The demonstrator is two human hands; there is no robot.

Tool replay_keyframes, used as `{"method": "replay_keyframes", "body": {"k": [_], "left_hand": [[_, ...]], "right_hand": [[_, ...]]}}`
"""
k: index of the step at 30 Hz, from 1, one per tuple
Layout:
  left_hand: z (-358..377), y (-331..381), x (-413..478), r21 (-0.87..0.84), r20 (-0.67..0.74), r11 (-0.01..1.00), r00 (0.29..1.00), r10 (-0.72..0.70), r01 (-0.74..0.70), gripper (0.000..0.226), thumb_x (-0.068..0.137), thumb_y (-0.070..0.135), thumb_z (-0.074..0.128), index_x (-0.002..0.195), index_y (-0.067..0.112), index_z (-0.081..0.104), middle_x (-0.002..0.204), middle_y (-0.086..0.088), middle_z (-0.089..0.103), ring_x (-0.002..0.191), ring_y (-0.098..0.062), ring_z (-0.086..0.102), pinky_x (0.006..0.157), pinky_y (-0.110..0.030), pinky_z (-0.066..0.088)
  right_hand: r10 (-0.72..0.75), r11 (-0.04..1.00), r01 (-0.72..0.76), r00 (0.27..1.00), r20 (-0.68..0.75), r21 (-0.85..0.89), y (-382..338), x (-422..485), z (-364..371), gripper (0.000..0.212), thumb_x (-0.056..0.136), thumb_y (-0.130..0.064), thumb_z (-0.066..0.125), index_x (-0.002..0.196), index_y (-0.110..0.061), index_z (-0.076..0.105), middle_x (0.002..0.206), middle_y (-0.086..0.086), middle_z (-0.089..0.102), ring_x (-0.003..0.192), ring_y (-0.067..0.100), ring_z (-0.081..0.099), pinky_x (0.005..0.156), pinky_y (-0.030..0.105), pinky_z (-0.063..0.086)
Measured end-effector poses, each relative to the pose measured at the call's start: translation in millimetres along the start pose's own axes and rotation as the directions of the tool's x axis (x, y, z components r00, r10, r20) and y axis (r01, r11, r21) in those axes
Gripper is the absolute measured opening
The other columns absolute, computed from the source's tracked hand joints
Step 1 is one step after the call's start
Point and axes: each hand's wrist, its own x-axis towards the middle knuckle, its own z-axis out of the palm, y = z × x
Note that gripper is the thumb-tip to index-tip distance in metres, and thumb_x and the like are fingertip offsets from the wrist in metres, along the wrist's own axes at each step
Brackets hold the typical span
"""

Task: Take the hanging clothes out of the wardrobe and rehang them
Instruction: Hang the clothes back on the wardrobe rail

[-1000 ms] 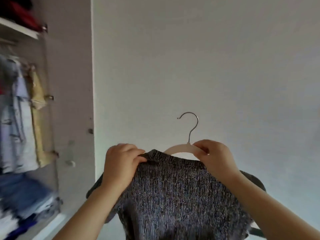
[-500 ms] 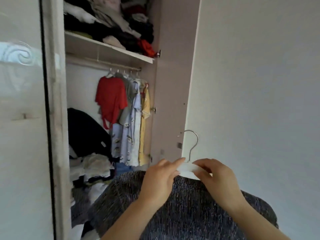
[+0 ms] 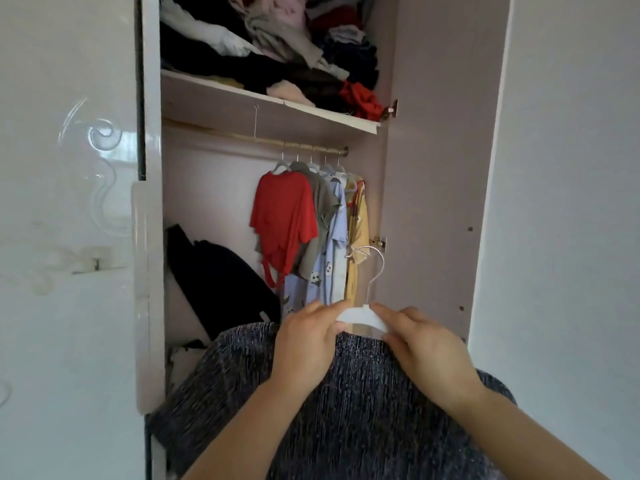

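While curled round hanger (image 3: 362, 315), both hands (image 3: 304, 348) (image 3: 429, 351).

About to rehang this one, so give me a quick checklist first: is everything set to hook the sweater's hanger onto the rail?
1. Grip: left hand and right hand both hold the white hanger at the neckline: ok.
2. Grey knit sweater seated on the hanger: cannot tell, the hands cover its shoulders.
3. Metal hook upright and free: ok.
4. Bare rail left of the red T-shirt: ok.
5. Wardrobe open, path up to the rail unobstructed: ok.
6. Hook at rail height: not ok, it is well below the rail.
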Motion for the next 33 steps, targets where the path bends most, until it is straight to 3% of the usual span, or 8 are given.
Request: {"method": "replay_keyframes", "body": {"k": [6, 13, 18, 21, 25, 28, 33], "left_hand": [[40.4, -73.4, 66.4, 0.078, -0.116, 0.996, 0.992, -0.043, 0.052, 0.032, 0.076, 0.015, 0.065, 0.107, 0.016, 0.071, 0.086, -0.004, 0.070, 0.072, -0.026, 0.065, 0.065, -0.041, 0.054], [93.4, -165.9, 139.9, 0.176, -0.159, 0.975, 0.982, -0.104, 0.132, 0.029, 0.081, 0.013, 0.068, 0.111, 0.017, 0.069, 0.094, -0.008, 0.069, 0.084, -0.029, 0.063, 0.079, -0.044, 0.050], [127.0, -230.1, 195.1, 0.248, -0.200, 0.960, 0.976, -0.081, 0.131, 0.030, 0.080, 0.010, 0.069, 0.110, 0.013, 0.069, 0.093, -0.010, 0.070, 0.080, -0.028, 0.065, 0.074, -0.044, 0.053], [136.7, -264.6, 223.4, 0.318, -0.238, 0.937, 0.969, -0.067, 0.142, 0.027, 0.081, 0.014, 0.066, 0.107, 0.014, 0.070, 0.087, -0.009, 0.070, 0.074, -0.027, 0.065, 0.069, -0.043, 0.055], [144.5, -308.4, 258.0, 0.375, -0.271, 0.908, 0.959, -0.084, 0.186, 0.028, 0.085, 0.012, 0.064, 0.111, 0.020, 0.069, 0.091, -0.005, 0.069, 0.079, -0.023, 0.063, 0.075, -0.039, 0.051], [147.6, -347.0, 286.3, 0.435, -0.255, 0.883, 0.965, -0.067, 0.176, 0.027, 0.087, 0.017, 0.062, 0.113, 0.022, 0.068, 0.091, -0.004, 0.068, 0.080, -0.022, 0.062, 0.071, -0.032, 0.047], [147.5, -416.4, 348.4, 0.481, -0.212, 0.856, 0.972, -0.098, 0.191, 0.031, 0.093, 0.025, 0.054, 0.123, 0.027, 0.060, 0.099, -0.004, 0.065, 0.088, -0.023, 0.059, 0.077, -0.032, 0.048]], "right_hand": [[-0.022, 0.998, 0.026, 0.997, -0.069, 0.065, 31.6, 93.9, 60.6, 0.046, 0.090, -0.019, 0.054, 0.134, -0.032, 0.047, 0.102, 0.000, 0.060, 0.082, 0.027, 0.062, 0.060, 0.035, 0.049], [-0.111, 0.984, 0.124, 0.989, -0.099, 0.128, 86.2, 202.9, 148.9, 0.051, 0.091, -0.017, 0.053, 0.139, -0.030, 0.040, 0.109, 0.001, 0.057, 0.092, 0.024, 0.057, 0.070, 0.033, 0.047], [-0.191, 0.961, 0.206, 0.976, -0.101, 0.182, 123.4, 286.0, 205.2, 0.055, 0.091, -0.021, 0.053, 0.142, -0.032, 0.035, 0.113, 0.000, 0.056, 0.099, 0.020, 0.054, 0.075, 0.033, 0.047], [-0.242, 0.945, 0.263, 0.962, -0.129, 0.192, 138.5, 335.4, 232.0, 0.053, 0.091, -0.025, 0.054, 0.141, -0.032, 0.037, 0.111, 0.001, 0.057, 0.098, 0.021, 0.056, 0.069, 0.028, 0.040], [-0.281, 0.939, 0.305, 0.947, -0.155, 0.157, 143.2, 393.7, 263.9, 0.051, 0.093, -0.027, 0.051, 0.142, -0.032, 0.034, 0.108, 0.001, 0.056, 0.096, 0.022, 0.056, 0.066, 0.030, 0.043], [-0.301, 0.940, 0.321, 0.940, -0.163, 0.112, 146.0, 438.5, 285.5, 0.051, 0.095, -0.031, 0.047, 0.143, -0.035, 0.031, 0.112, -0.001, 0.054, 0.096, 0.020, 0.058, 0.068, 0.032, 0.047], [-0.320, 0.946, 0.324, 0.933, -0.167, -0.005, 144.5, 520.9, 316.0, 0.050, 0.097, -0.036, 0.039, 0.144, -0.039, 0.023, 0.120, -0.006, 0.049, 0.102, 0.016, 0.056, 0.072, 0.029, 0.046]]}}
